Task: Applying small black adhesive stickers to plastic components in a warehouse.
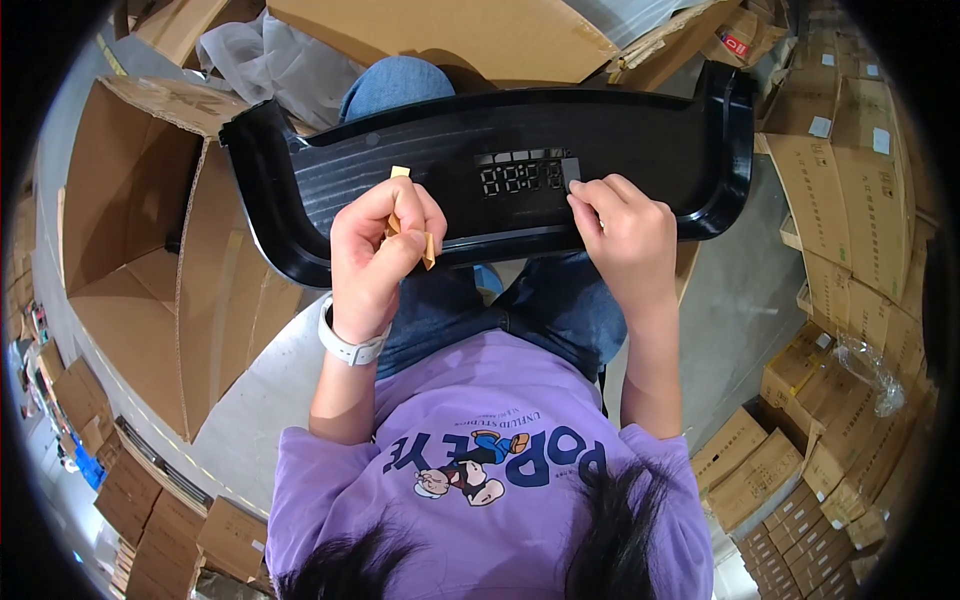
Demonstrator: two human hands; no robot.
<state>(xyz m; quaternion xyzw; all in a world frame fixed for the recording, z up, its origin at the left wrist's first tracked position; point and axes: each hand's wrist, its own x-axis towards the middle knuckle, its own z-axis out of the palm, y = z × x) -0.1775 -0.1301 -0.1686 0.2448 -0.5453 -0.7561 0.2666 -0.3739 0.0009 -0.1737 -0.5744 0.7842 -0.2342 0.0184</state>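
Observation:
A long black plastic panel (640, 125) with raised, curved ends lies across my knees. Near its middle is a digit display window (520, 178), with a small dark grey strip (571, 170) along its right side. My left hand (375, 240) is closed around crumpled yellowish strips (400, 172), which look like paper or tape backing; their ends stick out above and below the fingers. At the lower end of the grey strip, my right hand (630, 230) has thumb and forefinger pinched together. Whatever is between those fingertips is too small to tell.
An open cardboard box (225, 310) stands at my left. Beyond the panel are another carton (470, 35) and crumpled translucent wrapping (265, 65). Stacked cartons (840, 190) line the right side, with clear plastic wrap (872, 375) on some of them.

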